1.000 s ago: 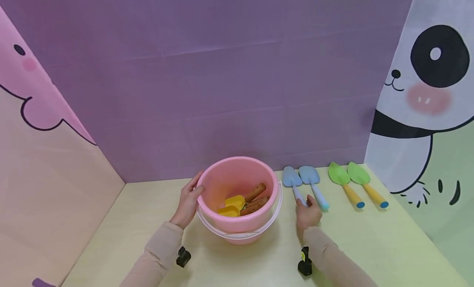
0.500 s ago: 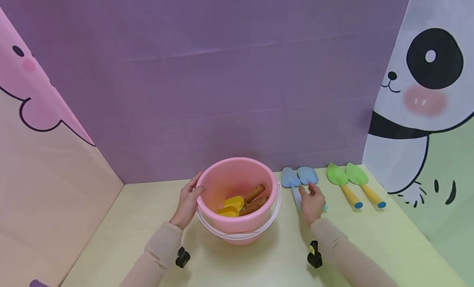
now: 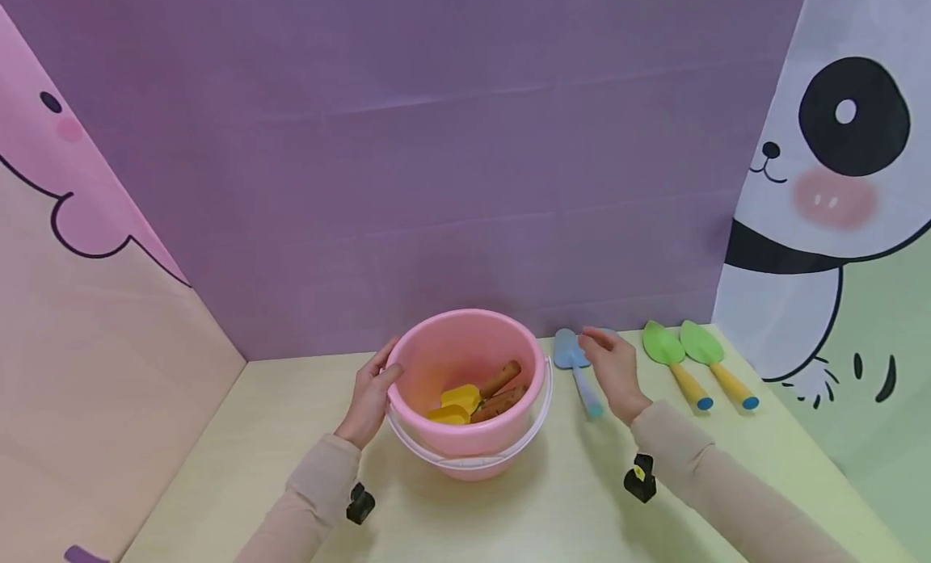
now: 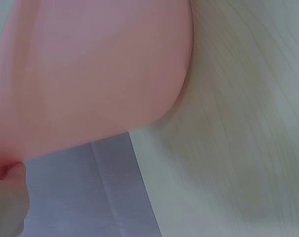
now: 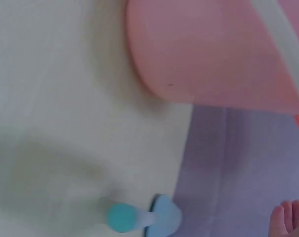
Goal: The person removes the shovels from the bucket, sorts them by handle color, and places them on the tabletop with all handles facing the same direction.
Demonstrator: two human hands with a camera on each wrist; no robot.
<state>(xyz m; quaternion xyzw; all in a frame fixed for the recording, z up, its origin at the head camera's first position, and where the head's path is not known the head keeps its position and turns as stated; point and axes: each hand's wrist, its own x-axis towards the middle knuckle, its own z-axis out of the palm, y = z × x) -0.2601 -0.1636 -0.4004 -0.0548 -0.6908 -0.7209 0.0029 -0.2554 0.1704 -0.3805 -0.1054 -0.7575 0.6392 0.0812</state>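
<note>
The left hand (image 3: 371, 397) holds the pink bucket (image 3: 458, 440) by its rim, with the thumb on the inside. The right hand (image 3: 617, 373) is off to the right of the bucket. Its fingers look loose, and I can't see anything in them. Just under those fingers a bit of one blue shovel (image 3: 609, 332) peeks out, but the hand hides the rest. The other blue shovel (image 3: 570, 349) lies just to the right of the bucket, with its handle toward the person. Down inside the bucket are at least two yellow shovels (image 3: 461, 397) with brown handles; there may be more, but I can't tell. The white handle (image 3: 473, 464) hangs down at the bucket's front. Farther right of the bucket, past the blue ones, two green shovels (image 3: 663, 343) with yellow grips lie side by side on the table (image 3: 254, 466). Behind the bucket is a purple wall (image 3: 436, 183). My guess is that the work is only partly done: the yellow ones are in, and the blue and green ones are left outside.
</note>
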